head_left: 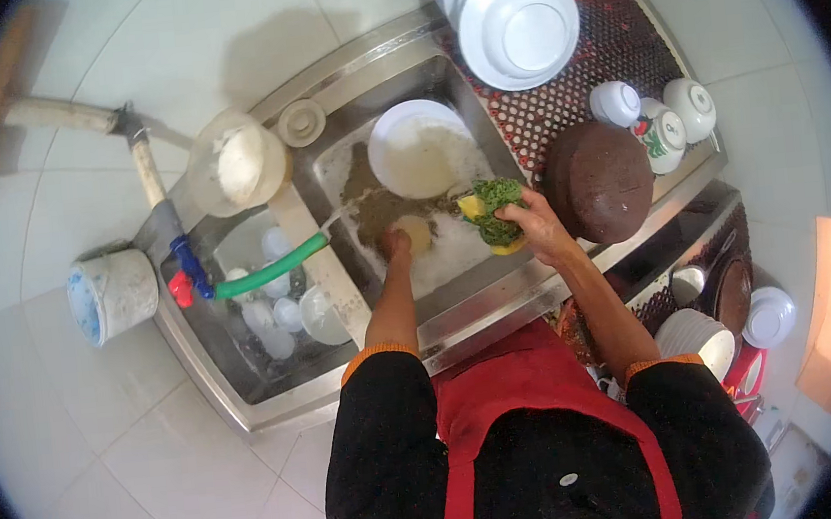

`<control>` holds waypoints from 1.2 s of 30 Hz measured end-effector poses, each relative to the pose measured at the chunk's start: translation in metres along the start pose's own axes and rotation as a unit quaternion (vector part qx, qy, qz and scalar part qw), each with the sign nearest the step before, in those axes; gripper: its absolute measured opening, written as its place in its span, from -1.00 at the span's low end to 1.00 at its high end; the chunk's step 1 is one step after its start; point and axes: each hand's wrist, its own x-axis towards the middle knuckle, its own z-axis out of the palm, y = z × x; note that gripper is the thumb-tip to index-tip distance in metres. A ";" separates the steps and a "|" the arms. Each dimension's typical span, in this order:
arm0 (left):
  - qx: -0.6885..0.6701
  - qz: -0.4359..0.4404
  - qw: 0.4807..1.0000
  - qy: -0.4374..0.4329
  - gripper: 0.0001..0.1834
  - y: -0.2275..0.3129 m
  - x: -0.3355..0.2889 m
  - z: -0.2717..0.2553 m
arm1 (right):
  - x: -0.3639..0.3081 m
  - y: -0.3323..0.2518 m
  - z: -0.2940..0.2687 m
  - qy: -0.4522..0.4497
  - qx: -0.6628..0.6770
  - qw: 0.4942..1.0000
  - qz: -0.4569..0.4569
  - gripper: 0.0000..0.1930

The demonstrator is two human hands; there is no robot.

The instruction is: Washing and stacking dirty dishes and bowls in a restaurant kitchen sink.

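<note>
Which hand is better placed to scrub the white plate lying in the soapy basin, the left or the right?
Probably the right hand: it already grips the green-and-yellow sponge beside the white plate. The left hand is down in the foamy water at a small round dish.
</note>
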 end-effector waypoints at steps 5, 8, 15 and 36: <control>-0.342 -0.034 0.933 -0.103 -0.62 0.017 -0.052 0.000 | 0.041 0.047 0.029 0.040 -0.269 0.942 -0.196 -0.69; -0.474 -0.090 0.848 -0.217 -0.63 0.043 -0.085 0.018 | 0.068 0.062 0.058 0.051 -0.452 0.790 -0.411 -0.66; -0.318 0.128 0.924 -0.170 -0.66 0.105 -0.134 -0.008 | 0.098 0.028 0.063 0.157 -0.358 0.826 -0.405 -0.68; 0.322 0.382 0.803 0.325 -0.38 0.140 -0.269 -0.141 | 0.029 0.023 0.020 0.081 -0.387 0.886 -0.243 -0.71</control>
